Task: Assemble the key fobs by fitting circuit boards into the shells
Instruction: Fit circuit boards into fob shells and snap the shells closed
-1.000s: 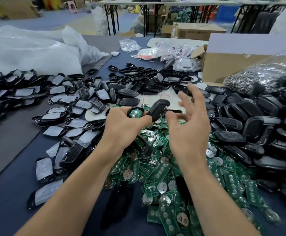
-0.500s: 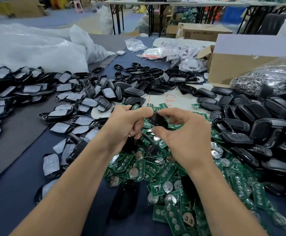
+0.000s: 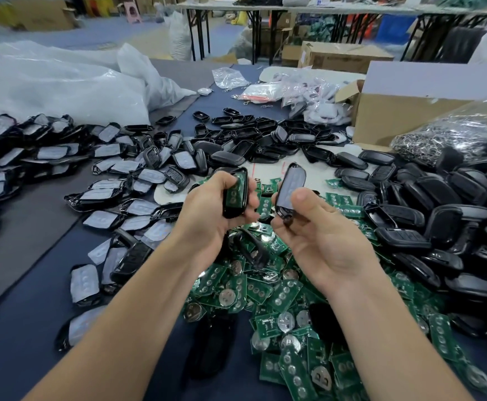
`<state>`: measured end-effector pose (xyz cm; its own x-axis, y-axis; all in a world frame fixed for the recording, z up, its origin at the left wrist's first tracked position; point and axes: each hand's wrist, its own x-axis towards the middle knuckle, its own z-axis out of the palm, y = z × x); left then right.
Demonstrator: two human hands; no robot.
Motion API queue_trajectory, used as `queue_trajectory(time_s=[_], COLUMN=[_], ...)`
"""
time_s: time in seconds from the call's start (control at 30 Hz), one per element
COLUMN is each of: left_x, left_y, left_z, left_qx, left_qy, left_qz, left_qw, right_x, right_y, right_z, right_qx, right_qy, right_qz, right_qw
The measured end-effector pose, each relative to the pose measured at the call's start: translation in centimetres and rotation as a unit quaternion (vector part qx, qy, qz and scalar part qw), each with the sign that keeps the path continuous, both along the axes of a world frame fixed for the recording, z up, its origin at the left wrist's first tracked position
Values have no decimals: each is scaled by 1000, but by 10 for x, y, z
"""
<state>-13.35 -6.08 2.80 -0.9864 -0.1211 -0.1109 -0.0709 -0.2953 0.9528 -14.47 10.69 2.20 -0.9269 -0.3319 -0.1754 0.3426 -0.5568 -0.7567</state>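
Already one circuit board (image 3: 234, 192) sits inside a black shell half (image 3: 231, 212) with its green face showing. The left hand (image 3: 207, 221) grips that shell upright in curled fingers, above the heap of loose boards (image 3: 280, 296). Just beside it, not touching, the right hand (image 3: 323, 244) pinches the matching cover (image 3: 290, 185) between thumb and fingers. This fob looks about half made: the board is in and the cover is not yet pressed on. Whether the board is fully seated I cannot tell.

Much is left. The heap spreads wide beneath both wrists, and empty black shells (image 3: 439, 215) bank up on the right. Film-backed shells (image 3: 48, 157) lie scattered to the left across the table (image 3: 19, 328). No finished fobs can be picked out among them.

Half a second earlier the two hands met low over the heap, with the fingers of both working close together on the pieces. Now they have lifted and drawn apart, each with its own part. A second ago the right hand was spread and held nothing, while the left held the board-bearing shell and the dark cover against it.
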Motion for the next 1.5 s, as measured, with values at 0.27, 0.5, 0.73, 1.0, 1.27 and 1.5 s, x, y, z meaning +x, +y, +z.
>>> queue_trajectory(time_s=[0.27, 0.5, 0.73, 1.0, 1.27, 1.5], left_x=[3, 1, 0, 4, 5, 2], left_y=[16, 17, 14, 11, -5, -9], left_z=[0, -10, -13, -5, 0, -8], left_qx=[-165, -236, -234, -159, -118, -188], left_qy=[59, 80, 44, 53, 63, 75], left_qz=[12, 112, 122, 17, -94, -86], left_qw=[984, 962, 963, 986, 987, 975], right_x=[-4, -4, -7, -10, -11, -10], right_y=[-6, -3, -3, -1, 3, 8], right_z=[-8, -9, -17, -18, -17, -15], right_qx=[120, 223, 347, 363, 367, 455], right_qy=[69, 195, 220, 230, 227, 259], right_qz=[-83, -108, -123, -116, -94, -24], right_qw=[987, 949, 904, 896, 897, 852])
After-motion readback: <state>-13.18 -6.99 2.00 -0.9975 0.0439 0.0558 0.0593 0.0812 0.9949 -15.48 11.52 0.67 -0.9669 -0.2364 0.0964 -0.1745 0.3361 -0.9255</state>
